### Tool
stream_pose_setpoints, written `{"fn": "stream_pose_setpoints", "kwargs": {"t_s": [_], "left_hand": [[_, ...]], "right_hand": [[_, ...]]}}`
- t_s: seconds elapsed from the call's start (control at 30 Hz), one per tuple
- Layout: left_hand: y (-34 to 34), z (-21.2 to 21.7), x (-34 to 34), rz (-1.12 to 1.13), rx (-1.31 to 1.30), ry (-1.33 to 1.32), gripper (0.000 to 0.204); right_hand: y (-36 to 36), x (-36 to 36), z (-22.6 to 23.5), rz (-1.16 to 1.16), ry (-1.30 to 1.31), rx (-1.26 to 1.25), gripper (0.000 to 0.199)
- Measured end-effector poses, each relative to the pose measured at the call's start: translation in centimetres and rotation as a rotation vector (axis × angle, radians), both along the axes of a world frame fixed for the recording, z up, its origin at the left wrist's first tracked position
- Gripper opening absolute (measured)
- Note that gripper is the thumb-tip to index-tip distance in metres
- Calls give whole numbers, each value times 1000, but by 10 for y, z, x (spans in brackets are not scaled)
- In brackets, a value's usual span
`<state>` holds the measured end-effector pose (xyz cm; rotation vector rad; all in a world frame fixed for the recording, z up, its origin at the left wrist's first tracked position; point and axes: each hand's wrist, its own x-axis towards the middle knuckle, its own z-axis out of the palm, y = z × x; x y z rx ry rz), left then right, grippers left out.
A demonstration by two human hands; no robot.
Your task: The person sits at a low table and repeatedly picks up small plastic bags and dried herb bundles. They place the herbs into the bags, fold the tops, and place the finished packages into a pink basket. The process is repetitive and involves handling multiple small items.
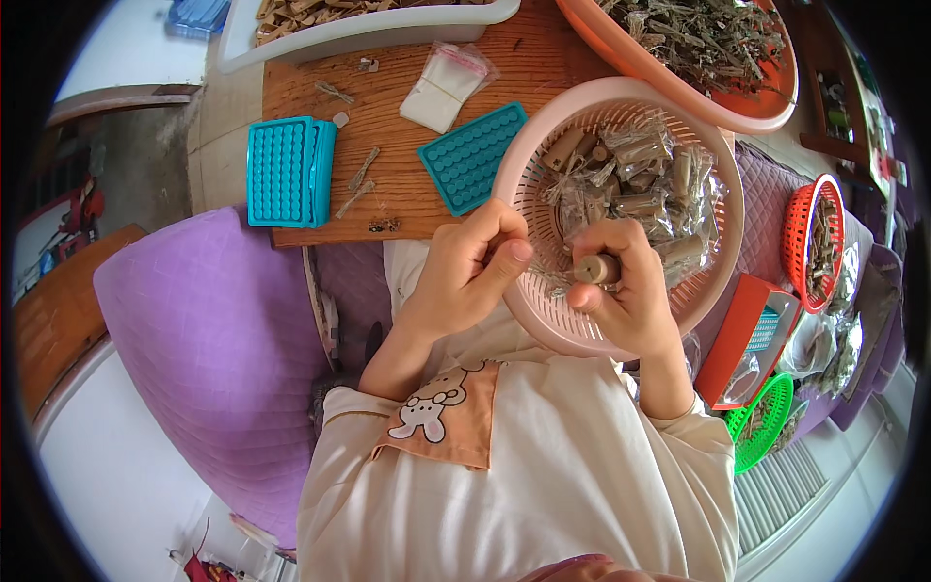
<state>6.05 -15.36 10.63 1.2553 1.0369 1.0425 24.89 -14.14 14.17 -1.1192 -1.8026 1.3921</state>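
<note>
Over the pink basket (529, 143), the right hand (630, 281) grips a tan cylinder (596, 269).

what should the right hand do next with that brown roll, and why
A sensible next move would probably be to lower the brown roll onto the clear-wrapped pieces: the right hand already holds it over the pink basket where they lie. Whether this roll is wrapped too is hard to tell, so I'd check that first.
</note>
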Motion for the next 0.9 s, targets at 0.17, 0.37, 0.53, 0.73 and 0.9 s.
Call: {"fn": "stream_pose_setpoints", "kwargs": {"t_s": [0.17, 0.37, 0.53, 0.73, 0.9], "left_hand": [[-4, 4, 0, 32, -48, -119, 18], [-9, 14, 4, 38, -54, -157, 17], [-10, 13, 0, -72, -95, -131, 17], [-7, 21, 4, -66, -171, -370, 17], [-4, 21, 4, 34, -132, -466, 16]], "right_hand": [[8, -7, -10, -67, 4, 420, 37], [10, -4, -5, -117, 36, 497, 31], [8, 0, 0, -162, -56, 403, 24], [14, -7, -1, -177, -128, 183, 19], [11, -7, -8, -114, -122, 145, 19]]}}
